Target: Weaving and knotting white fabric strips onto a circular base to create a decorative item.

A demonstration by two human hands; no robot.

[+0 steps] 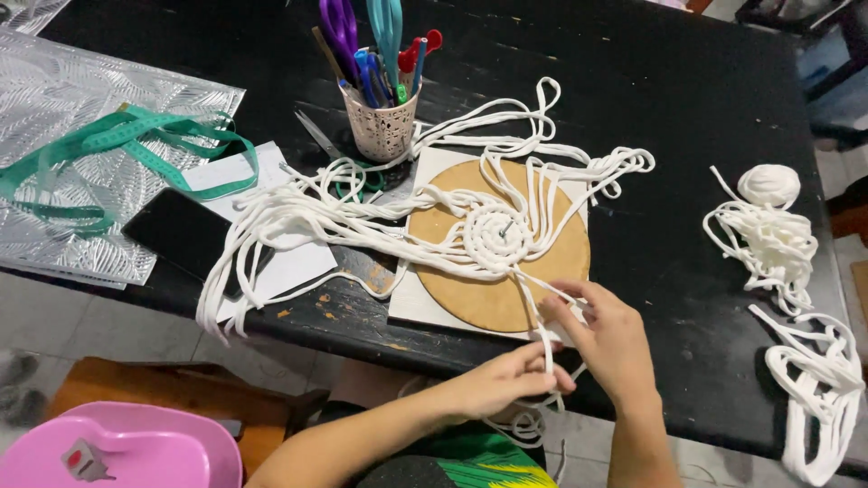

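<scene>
A round brown board [542, 262] lies on a white square sheet [416, 303] on the black table [687, 99]. A small woven spiral of white cord [495, 233] sits at the board's middle, with many loose white cord strands [298, 212] fanning out to the left and back. My left hand [506, 380] pinches a white strand at the table's front edge. My right hand [606, 336] grips the same strand just above, near the board's front rim.
A perforated cup [382, 122] holding scissors and pens stands behind the board. A green measuring tape [136, 145] lies on a silver embossed sheet [54, 99] at left, beside a dark phone [181, 230]. A cord ball [768, 185] and loose cord pile [814, 380] lie right.
</scene>
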